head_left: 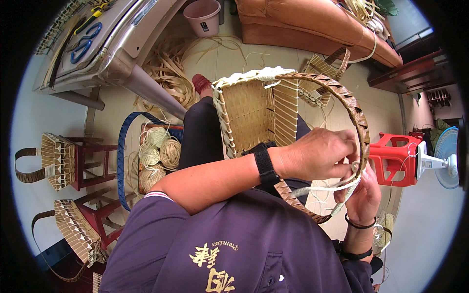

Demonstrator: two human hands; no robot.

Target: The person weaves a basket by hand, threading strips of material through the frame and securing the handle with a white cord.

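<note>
A woven bamboo basket [247, 117] with pale laced edges rests tilted over my lap. Its large hooped handle [357, 110], wrapped in brown strip, curves out to the right. My left hand [318, 154], with a black band at the wrist, reaches inside the hoop and pinches white cord at its right side; the fingertips are partly hidden. From outside the hoop, my right hand [364, 196] grips the handle where white cord [344, 199] is wound around it. A loose cord end [304, 190] trails leftward below my left wrist.
Balls of cord [170, 152] lie in a box by my left leg. Finished-looking baskets [58, 161] sit on dark red stools. Scissors [81, 47] and pliers lie on the table [146, 80]. Bamboo strips [172, 73], a pink bucket [203, 18], a red stool [394, 159] and a fan [447, 157] stand around.
</note>
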